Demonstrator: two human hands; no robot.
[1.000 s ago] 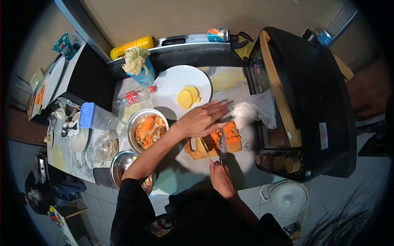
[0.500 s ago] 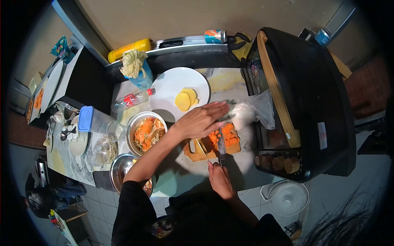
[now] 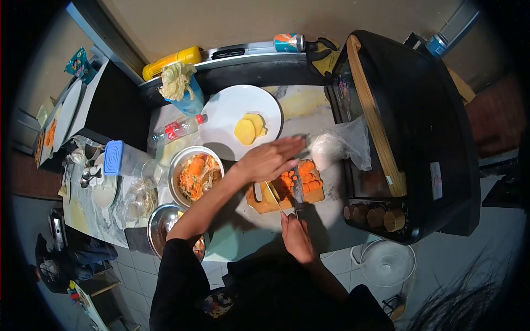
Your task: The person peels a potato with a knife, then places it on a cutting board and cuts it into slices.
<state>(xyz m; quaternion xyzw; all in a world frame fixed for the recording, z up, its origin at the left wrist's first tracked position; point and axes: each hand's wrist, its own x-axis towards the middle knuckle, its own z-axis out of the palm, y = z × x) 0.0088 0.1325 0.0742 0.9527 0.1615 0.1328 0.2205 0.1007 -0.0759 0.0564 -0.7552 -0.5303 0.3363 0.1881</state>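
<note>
Palm down, my left hand point(image 3: 268, 160) is stretched out above the upper edge of a wooden cutting board point(image 3: 265, 205), its fingers extended. My right hand point(image 3: 297, 240) is closed at the board's lower edge on the handle of a knife, whose grey blade point(image 3: 298, 187) lies among chopped orange pieces point(image 3: 312, 185). A thin bright strip point(image 3: 274, 197) also runs across the board to my right fingertips; I cannot tell what it is. Yellow slices point(image 3: 248, 129) rest on a white plate point(image 3: 221, 105) beyond my left hand.
Left of the board are a bowl of shredded food point(image 3: 199, 175), a metal bowl point(image 3: 156, 231), a plastic bottle point(image 3: 176, 130) and a blue-lidded container point(image 3: 114, 159). A plastic bag point(image 3: 350, 146) lies near the black oven point(image 3: 425, 138) at right. A person point(image 3: 52, 262) is at far left.
The view has shifted slightly, so the counter items appear a little higher. My left hand remains stretched out over the board and my right hand still grips the knife.
</note>
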